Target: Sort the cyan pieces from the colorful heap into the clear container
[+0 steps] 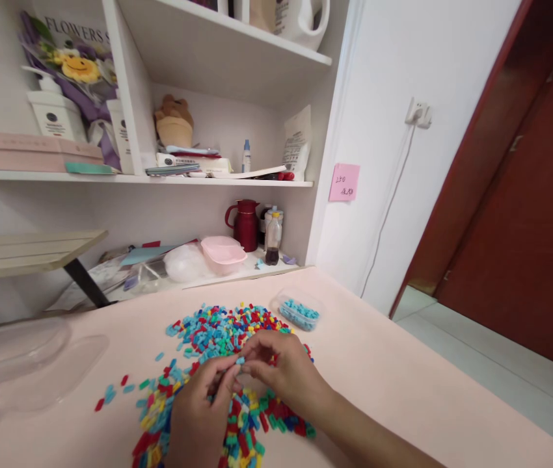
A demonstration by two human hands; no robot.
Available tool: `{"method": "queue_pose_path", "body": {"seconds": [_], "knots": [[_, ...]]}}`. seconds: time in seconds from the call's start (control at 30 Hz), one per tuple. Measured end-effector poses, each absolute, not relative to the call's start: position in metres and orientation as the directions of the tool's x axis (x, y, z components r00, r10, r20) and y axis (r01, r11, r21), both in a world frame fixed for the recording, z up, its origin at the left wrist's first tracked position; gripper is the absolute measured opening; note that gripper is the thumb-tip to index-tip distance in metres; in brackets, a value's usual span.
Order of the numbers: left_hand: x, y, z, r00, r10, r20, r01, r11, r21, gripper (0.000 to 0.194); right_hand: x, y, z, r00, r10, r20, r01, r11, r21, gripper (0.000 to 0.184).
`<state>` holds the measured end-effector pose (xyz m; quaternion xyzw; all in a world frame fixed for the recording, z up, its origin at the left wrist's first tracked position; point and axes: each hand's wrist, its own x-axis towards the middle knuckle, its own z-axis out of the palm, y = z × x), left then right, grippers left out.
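Over a wide pile of small toy building bricks in red, blue, green and yellow, my two hands meet fingertip to fingertip. Between them is a light blue brick, partly covered by the fingers. My left hand pinches it from the left with thumb and forefinger. From the right, my right hand closes thumb and fingers on the same brick. Whether it is one brick or two joined, I cannot tell. Just beyond my right hand stands a clear plastic box with light blue bricks in it.
Clear plastic containers lie on the pink tabletop at left. A wooden stand juts in above them. Behind the table are a pink bowl, a red jug and a bottle of dark liquid under shelves.
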<state>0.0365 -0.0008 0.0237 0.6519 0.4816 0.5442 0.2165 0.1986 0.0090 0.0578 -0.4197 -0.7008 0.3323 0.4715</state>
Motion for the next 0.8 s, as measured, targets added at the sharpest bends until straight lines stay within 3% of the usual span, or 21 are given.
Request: {"method": "queue_pose_path", "body": {"seconds": [0.27, 0.47, 0.67, 0.8], "knots": [[0.035, 0.006, 0.019, -0.009, 0.755, 0.656, 0.562, -0.539, 0.628, 0.022, 0.201, 0.013, 0.052, -0.232, 0.889, 0.394, 0.304, 0.451, -0.839, 0.003], [0.036, 0.003, 0.027, 0.011, 0.673, 0.740, 0.658, -0.562, 0.501, 0.027, 0.200, 0.013, 0.057, -0.219, 0.919, 0.329, 0.212, 0.374, -0.903, 0.010], [0.037, 0.003, 0.025, -0.004, 0.654, 0.757, 0.709, -0.532, 0.463, 0.028, 0.197, 0.010, 0.061, -0.208, 0.940, 0.271, 0.170, 0.307, -0.936, 0.007], [0.036, 0.003, 0.019, -0.025, 0.684, 0.729, 0.705, -0.505, 0.498, 0.028, 0.197, 0.012, 0.062, -0.200, 0.943, 0.265, 0.197, 0.304, -0.932, 0.006]]}}
